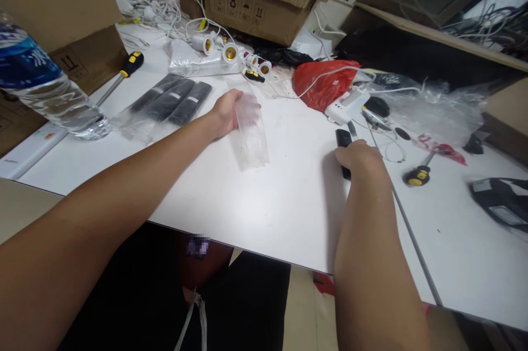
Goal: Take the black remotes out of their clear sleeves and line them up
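Note:
My left hand (229, 111) grips the upper part of a clear plastic bag (252, 142), whose lower end hangs toward the white table (280, 202). The bag looks flat, with nothing visible in it. Over on the right, my right hand (361, 155) is closed around a slim black oblong object (343, 139); its exact kind does not show, and my fingers are partly hidden behind the hand. Left of my left hand lie several black items in clear sleeves (177, 100), side by side.
A water bottle (53, 81) and a screwdriver (132, 64) are at the left. Along the back are white lamp sockets (231, 53), a cardboard box (264, 4), a red bag (324, 81) and a power strip (348, 104). Another screwdriver (418, 175) lies at the right.

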Demonstrator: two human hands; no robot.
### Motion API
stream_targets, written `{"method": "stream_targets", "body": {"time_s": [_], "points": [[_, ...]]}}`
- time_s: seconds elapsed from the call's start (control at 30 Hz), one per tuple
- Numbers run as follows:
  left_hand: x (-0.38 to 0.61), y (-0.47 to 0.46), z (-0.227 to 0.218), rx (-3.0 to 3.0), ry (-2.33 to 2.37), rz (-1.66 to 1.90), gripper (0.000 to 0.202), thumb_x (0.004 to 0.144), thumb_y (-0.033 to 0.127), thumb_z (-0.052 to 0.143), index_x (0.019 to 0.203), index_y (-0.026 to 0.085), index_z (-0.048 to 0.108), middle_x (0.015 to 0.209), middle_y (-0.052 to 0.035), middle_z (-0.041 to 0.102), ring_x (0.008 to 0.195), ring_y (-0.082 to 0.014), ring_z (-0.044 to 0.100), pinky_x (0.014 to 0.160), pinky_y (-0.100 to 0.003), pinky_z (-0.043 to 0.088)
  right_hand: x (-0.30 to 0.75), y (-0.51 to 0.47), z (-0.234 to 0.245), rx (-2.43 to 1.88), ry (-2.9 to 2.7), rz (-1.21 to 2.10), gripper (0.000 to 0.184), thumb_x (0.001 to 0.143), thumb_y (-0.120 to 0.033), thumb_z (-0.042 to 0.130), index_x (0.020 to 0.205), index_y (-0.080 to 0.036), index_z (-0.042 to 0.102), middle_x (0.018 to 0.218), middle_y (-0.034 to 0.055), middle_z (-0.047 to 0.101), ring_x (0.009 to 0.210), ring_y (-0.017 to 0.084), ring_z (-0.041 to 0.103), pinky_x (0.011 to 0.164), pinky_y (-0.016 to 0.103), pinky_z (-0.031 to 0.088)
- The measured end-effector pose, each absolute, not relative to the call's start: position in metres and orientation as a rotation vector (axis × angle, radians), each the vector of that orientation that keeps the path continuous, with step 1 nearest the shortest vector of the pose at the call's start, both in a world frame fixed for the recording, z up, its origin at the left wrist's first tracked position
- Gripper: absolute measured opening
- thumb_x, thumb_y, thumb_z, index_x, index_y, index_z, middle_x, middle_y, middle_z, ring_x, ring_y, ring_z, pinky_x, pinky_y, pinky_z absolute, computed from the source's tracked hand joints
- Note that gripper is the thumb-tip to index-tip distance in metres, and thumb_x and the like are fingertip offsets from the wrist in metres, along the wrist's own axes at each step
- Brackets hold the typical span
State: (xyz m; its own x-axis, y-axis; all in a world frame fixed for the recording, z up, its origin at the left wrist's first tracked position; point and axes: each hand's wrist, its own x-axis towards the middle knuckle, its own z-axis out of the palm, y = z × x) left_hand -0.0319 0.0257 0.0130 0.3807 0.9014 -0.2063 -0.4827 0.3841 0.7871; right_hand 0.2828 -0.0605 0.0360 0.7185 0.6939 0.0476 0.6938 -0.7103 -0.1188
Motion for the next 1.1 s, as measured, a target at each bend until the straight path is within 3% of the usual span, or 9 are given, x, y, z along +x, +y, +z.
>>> {"method": "stream_targets", "body": {"time_s": [0.1, 0.17, 0.27, 0.4, 0.57, 0.73, 0.87, 0.93, 1.1], "points": [[-0.032, 0.027, 0.013, 0.698, 0.697, 0.979, 0.036, 0.096, 0.032, 0.037, 0.108, 0.013, 0.066, 0.084, -0.0113, 0.075, 0.073, -0.0251, 0.071, 0.066, -0.035, 0.058, 0.264, -0.062, 0.051, -2.967, -0.962, 0.204, 0.080, 0.076, -0.016, 0.062, 0.152, 0.000, 0.044, 0.148, 0.0374, 0.043, 0.135, 0.051, 0.045, 0.098, 0.059, 0.044], [-0.033, 0.028, 0.012, 0.698, 0.687, 0.970, 0.035, 0.097, 0.031, 0.036, 0.105, 0.013, 0.065, 0.083, -0.0105, 0.075, 0.069, -0.0241, 0.070, 0.062, -0.034, 0.057, 0.251, -0.062, 0.053, -2.895, -1.003, 0.044, 0.073, 0.083, -0.023, 0.062, 0.151, -0.003, 0.045, 0.152, 0.0349, 0.041, 0.141, 0.049, 0.039, 0.105, 0.058, 0.040], [-0.032, 0.028, 0.012, 0.705, 0.659, 0.962, 0.037, 0.098, 0.031, 0.035, 0.106, 0.013, 0.066, 0.084, -0.0106, 0.075, 0.071, -0.0235, 0.071, 0.065, -0.033, 0.059, 0.223, -0.060, 0.048, -2.439, -1.247, -0.059, 0.052, 0.092, -0.036, 0.058, 0.138, -0.013, 0.054, 0.142, 0.0265, 0.054, 0.135, 0.042, 0.048, 0.107, 0.056, 0.040], [-0.025, 0.020, 0.013, 0.733, 0.609, 0.987, 0.038, 0.096, 0.033, 0.038, 0.113, 0.012, 0.065, 0.094, -0.0112, 0.075, 0.086, -0.0254, 0.074, 0.079, -0.036, 0.061, 0.171, -0.063, 0.037, -1.635, -1.362, 0.946, 0.032, 0.099, -0.047, 0.051, 0.117, -0.022, 0.059, 0.112, 0.0107, 0.068, 0.100, 0.023, 0.066, 0.088, 0.038, 0.053], [-0.017, 0.007, 0.019, 0.765, 0.591, 1.036, 0.032, 0.094, 0.033, 0.043, 0.109, 0.014, 0.065, 0.101, -0.0096, 0.075, 0.091, -0.0239, 0.073, 0.084, -0.037, 0.060, 0.147, -0.074, 0.037, -1.375, -1.396, 1.465, 0.033, 0.080, -0.045, 0.082, 0.085, -0.019, 0.063, 0.077, -0.0001, 0.059, 0.063, 0.010, 0.049, 0.060, 0.024, 0.042], [-0.024, 0.021, 0.019, 0.756, 0.725, 1.154, 0.018, 0.088, 0.028, 0.055, 0.099, 0.015, 0.064, 0.103, -0.0080, 0.073, 0.084, -0.0191, 0.072, 0.074, -0.030, 0.058, 0.162, -0.075, 0.043, -1.438, -1.376, 1.457, 0.020, 0.082, -0.032, 0.078, 0.077, -0.018, 0.064, 0.063, -0.0034, 0.052, 0.052, 0.008, 0.041, 0.048, 0.023, 0.030], [-0.038, 0.037, 0.016, 0.782, 0.894, 1.294, 0.008, 0.083, 0.023, 0.064, 0.089, 0.019, 0.063, 0.102, -0.0058, 0.072, 0.076, -0.0160, 0.070, 0.069, -0.028, 0.056, 0.179, -0.069, 0.043, -1.504, -1.182, 1.378, 0.013, 0.080, -0.027, 0.076, 0.079, -0.021, 0.065, 0.069, -0.0003, 0.060, 0.056, 0.012, 0.056, 0.049, 0.025, 0.040], [-0.043, 0.040, 0.016, 0.817, 0.954, 1.309, 0.011, 0.084, 0.029, 0.066, 0.086, 0.020, 0.063, 0.098, -0.0058, 0.072, 0.071, -0.0156, 0.068, 0.064, -0.028, 0.055, 0.189, -0.066, 0.042, -1.539, -1.127, 1.300, 0.011, 0.078, -0.025, 0.077, 0.080, -0.021, 0.067, 0.071, 0.0005, 0.062, 0.057, 0.013, 0.058, 0.049, 0.025, 0.042], [-0.044, 0.035, 0.019, 1.062, 1.198, 1.200, 0.042, 0.087, 0.059, 0.067, 0.073, 0.020, 0.060, 0.078, -0.0058, 0.065, 0.054, -0.0136, 0.056, 0.048, -0.026, 0.043, 0.210, -0.063, 0.036, -1.614, -1.233, 1.241, 0.020, 0.077, -0.035, 0.083, 0.088, -0.020, 0.075, 0.071, 0.0007, 0.061, 0.055, 0.010, 0.052, 0.045, 0.021, 0.038]]}}
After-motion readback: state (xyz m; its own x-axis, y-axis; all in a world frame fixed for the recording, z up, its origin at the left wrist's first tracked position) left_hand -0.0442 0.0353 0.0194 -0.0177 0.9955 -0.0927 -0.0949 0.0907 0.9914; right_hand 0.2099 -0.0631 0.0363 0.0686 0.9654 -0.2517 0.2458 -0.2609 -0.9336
